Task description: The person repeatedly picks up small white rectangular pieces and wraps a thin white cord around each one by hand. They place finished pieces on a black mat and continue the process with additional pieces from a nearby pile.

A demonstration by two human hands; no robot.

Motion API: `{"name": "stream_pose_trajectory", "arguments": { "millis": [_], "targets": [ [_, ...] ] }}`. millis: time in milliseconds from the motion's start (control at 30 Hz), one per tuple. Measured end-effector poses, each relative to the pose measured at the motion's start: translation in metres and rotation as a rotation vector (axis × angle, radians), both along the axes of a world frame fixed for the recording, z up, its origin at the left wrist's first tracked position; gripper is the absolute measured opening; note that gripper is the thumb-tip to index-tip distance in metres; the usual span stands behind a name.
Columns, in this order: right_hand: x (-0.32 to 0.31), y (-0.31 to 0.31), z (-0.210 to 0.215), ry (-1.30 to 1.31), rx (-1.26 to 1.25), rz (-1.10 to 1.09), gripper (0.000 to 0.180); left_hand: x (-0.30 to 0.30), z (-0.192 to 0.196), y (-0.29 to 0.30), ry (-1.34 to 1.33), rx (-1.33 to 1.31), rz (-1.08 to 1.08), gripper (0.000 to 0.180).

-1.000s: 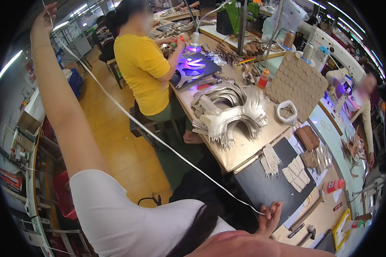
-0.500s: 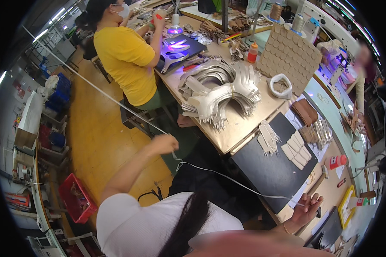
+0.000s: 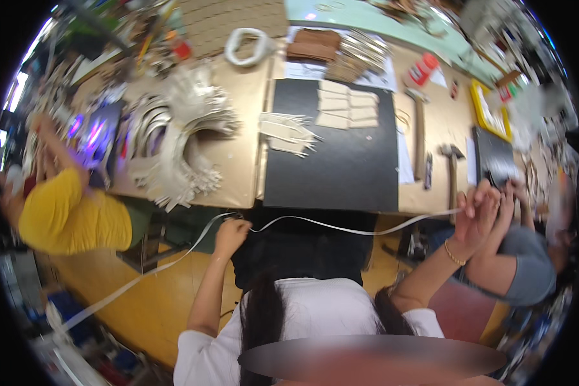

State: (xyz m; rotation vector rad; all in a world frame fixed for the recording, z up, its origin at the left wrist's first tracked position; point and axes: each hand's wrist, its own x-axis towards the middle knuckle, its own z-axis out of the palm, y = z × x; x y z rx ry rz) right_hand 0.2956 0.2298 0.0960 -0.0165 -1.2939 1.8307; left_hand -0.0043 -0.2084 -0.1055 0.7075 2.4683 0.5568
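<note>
A long, narrow white tape (image 3: 341,230) runs in front of the table edge and hangs in a shallow curve between my hands. My left hand (image 3: 233,233) is closed round it just below the table edge. From there the tape goes on down to the lower left. My right hand (image 3: 477,209), at the right front of the table, pinches the tape near its end. Beyond the tape lies a black board (image 3: 341,174). On the board rest strapped cream pieces (image 3: 289,134) and a block of flat cream pieces (image 3: 347,106).
Stacked curved cream pieces (image 3: 186,128) stand left. A hammer (image 3: 452,164), a red-and-white bottle (image 3: 421,69) and a yellow-rimmed tray (image 3: 491,112) lie right. A co-worker in yellow (image 3: 77,212) sits left; another in grey (image 3: 521,267) sits close by my right hand.
The view has swung to the right. My left hand is now close to the table edge, still holding the tape. My right hand still has the tape, which now hangs in a smoother curve.
</note>
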Motion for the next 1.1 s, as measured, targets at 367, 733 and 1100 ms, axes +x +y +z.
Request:
{"name": "stream_pose_trajectory", "arguments": {
  "millis": [367,733,1100],
  "targets": [
    [0.001,0.022,-0.002,-0.626,0.161,-0.695,0.022,-0.057,0.007,-0.150,-0.294,0.073,0.824,0.033],
    [-0.023,0.004,0.005,-0.968,0.298,-0.838,0.015,-0.049,0.179,0.149,-0.160,0.415,-0.192,0.022],
    [-0.041,-0.025,-0.017,-1.046,0.259,-0.579,0.013,-0.084,0.110,0.320,0.385,0.396,-0.732,0.039]
  ]
}}
